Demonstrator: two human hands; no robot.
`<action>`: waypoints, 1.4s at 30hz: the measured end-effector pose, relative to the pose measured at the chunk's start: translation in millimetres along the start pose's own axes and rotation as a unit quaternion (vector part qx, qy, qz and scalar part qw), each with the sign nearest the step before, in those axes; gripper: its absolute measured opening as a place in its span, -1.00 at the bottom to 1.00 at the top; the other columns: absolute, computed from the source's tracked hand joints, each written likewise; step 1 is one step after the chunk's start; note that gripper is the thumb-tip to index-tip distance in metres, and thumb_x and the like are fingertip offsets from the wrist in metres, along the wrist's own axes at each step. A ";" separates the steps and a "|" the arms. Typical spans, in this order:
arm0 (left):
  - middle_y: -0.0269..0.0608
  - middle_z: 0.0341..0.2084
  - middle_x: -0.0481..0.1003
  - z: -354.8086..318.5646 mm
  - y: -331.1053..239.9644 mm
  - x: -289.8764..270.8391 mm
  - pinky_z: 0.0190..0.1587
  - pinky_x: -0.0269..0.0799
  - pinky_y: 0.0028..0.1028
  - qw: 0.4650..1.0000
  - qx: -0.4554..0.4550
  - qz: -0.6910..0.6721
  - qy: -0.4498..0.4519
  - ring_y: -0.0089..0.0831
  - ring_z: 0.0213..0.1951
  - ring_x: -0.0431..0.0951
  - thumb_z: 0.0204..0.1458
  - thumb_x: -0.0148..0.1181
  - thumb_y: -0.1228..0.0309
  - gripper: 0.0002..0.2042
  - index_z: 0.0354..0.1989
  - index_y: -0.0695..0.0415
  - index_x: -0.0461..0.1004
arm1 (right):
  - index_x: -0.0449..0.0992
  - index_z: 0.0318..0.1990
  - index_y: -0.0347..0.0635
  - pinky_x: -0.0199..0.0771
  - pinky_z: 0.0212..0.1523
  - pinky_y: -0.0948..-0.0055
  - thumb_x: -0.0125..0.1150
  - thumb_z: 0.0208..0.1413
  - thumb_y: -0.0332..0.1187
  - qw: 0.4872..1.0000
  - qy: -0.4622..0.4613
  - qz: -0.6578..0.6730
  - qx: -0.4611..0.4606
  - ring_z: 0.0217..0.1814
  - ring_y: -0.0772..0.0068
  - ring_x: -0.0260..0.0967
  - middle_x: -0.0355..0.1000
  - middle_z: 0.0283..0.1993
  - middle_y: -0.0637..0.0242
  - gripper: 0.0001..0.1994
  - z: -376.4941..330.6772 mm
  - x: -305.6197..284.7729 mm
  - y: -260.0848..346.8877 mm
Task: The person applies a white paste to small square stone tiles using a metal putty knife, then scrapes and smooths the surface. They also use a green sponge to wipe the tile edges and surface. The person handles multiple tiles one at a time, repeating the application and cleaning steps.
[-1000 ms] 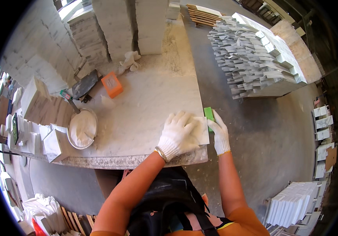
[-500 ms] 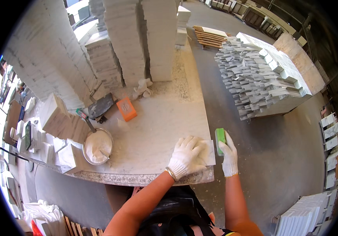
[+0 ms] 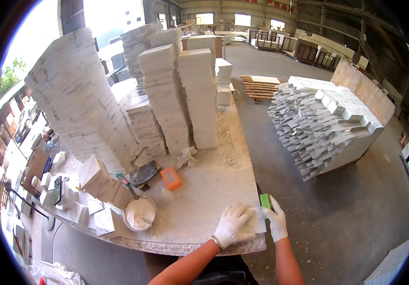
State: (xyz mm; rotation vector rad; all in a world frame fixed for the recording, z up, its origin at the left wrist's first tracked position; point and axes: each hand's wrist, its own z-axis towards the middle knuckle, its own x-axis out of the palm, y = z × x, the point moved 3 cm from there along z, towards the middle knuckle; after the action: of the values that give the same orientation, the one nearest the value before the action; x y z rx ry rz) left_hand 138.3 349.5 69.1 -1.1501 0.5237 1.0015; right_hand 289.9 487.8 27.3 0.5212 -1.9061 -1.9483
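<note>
My left hand (image 3: 233, 225), in a white knit glove, lies flat with its fingers stretched over a small white marble tile (image 3: 258, 222), pressing it onto the table at its right edge. My right hand (image 3: 276, 221), gloved too, is closed around a green sanding block (image 3: 265, 203). The block stands upright at the tile's outer right edge; whether they touch I cannot tell. To the left on the tabletop sits an orange block (image 3: 170, 179). A round metal bowl (image 3: 140, 213) of white paste or powder is further left, with a scraper (image 3: 131, 189) leaning in it.
Tall stacks of marble tiles (image 3: 78, 95) rise along the far side of the stone-topped table (image 3: 204, 190). A dark flat slab (image 3: 143, 174) and a crumpled white glove (image 3: 187, 156) lie before them. Beyond the right edge, a pallet of stacked stone strips (image 3: 309, 123) stands on the floor.
The view has tilted up, showing more of the hall. My right hand has brought the green block closer to the tile's edge. My left hand stays on the tile.
</note>
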 end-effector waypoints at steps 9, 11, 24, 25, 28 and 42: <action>-0.10 0.12 0.44 0.3 1.2 3.3 0.17 0.33 -0.06 1.000 0.014 -0.007 -0.025 -0.02 0.15 0.43 -0.34 0.51 0.09 -0.27 0.14 0.00 0.49 | 0.33 0.40 -0.33 0.34 0.28 0.47 0.30 0.13 -0.35 1.000 -0.006 -0.023 -0.018 0.27 0.43 0.37 0.42 0.30 0.27 -0.35 -10.4 5.0 11.0; -0.09 0.12 0.44 0.1 1.4 1.5 0.18 0.33 -0.06 0.999 0.018 0.005 -0.040 -0.02 0.15 0.42 -0.34 0.51 0.09 -0.26 0.14 0.01 0.48 | 0.33 0.40 -0.33 0.33 0.29 0.46 0.29 0.13 -0.36 1.000 0.007 -0.027 0.004 0.29 0.44 0.35 0.39 0.33 0.25 -0.34 -1.5 -2.5 -2.5; -0.09 0.13 0.44 -1.5 7.0 11.8 0.20 0.31 -0.06 1.000 0.004 0.000 -0.017 -0.03 0.18 0.41 -0.36 0.52 0.07 -0.30 0.06 0.04 0.51 | 0.33 0.38 -0.37 0.32 0.32 0.41 0.30 0.16 -0.34 0.998 0.016 0.029 0.056 0.32 0.40 0.34 0.41 0.32 0.19 -0.36 5.1 -8.2 -9.6; -0.10 0.13 0.44 -6.1 5.4 11.6 0.20 0.31 -0.06 1.000 0.001 0.005 -0.024 -0.04 0.18 0.41 -0.37 0.52 0.08 -0.30 0.06 0.04 0.51 | 0.32 0.40 -0.36 0.30 0.33 0.41 0.29 0.16 -0.34 0.997 0.017 0.041 0.063 0.33 0.40 0.33 0.40 0.33 0.20 -0.36 -1.5 -4.5 -0.9; -0.14 0.12 0.45 -4.4 6.8 5.1 0.19 0.32 -0.07 1.000 -0.014 0.000 -0.027 -0.05 0.18 0.41 -0.40 0.51 0.08 -0.29 0.06 0.04 0.51 | 0.28 0.42 -0.36 0.26 0.36 0.42 0.27 0.17 -0.32 0.997 0.022 0.049 0.058 0.36 0.41 0.30 0.36 0.37 0.21 -0.33 -8.5 9.6 35.6; -0.14 0.10 0.46 2.0 3.9 1.0 0.14 0.34 -0.07 0.999 0.013 -0.015 -0.032 -0.06 0.15 0.43 -0.47 0.53 0.11 -0.24 0.08 0.04 0.50 | 0.30 0.41 -0.36 0.28 0.35 0.45 0.31 0.19 -0.38 0.998 -0.002 0.058 0.015 0.35 0.44 0.32 0.37 0.37 0.22 -0.36 -6.4 12.1 18.5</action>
State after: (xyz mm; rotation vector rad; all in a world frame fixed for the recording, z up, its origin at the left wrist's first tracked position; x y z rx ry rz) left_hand 135.2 351.9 67.1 -1.0972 0.4649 0.9991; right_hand 282.7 475.8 45.5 0.4056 -1.9265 -1.8501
